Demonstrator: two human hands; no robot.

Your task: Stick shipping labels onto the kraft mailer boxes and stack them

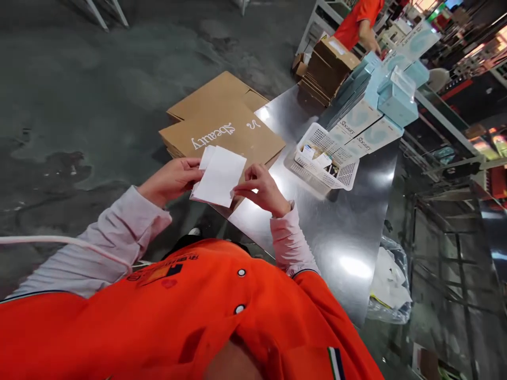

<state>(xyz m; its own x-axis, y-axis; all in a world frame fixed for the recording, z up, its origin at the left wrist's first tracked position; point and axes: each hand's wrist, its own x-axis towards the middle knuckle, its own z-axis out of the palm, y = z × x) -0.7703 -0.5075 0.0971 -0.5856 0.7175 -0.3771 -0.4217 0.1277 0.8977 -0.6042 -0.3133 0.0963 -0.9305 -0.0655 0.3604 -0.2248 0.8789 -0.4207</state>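
A polished steel table (328, 232) had a flat brown corrugated cardboard carton (225, 126) at its edge. Just over the carton's near corner, a thin rectangular white paper sheet (218, 177) sat between both hands: the left hand (170, 182) pinched its left edge with curled fingers, and the right hand (261, 189) held the right edge likewise.

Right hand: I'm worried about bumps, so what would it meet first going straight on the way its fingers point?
The right hand would meet the white paper sheet first, since its fingertips already touch it. Beyond that, the flat cardboard carton probably comes next, though depth is unclear.
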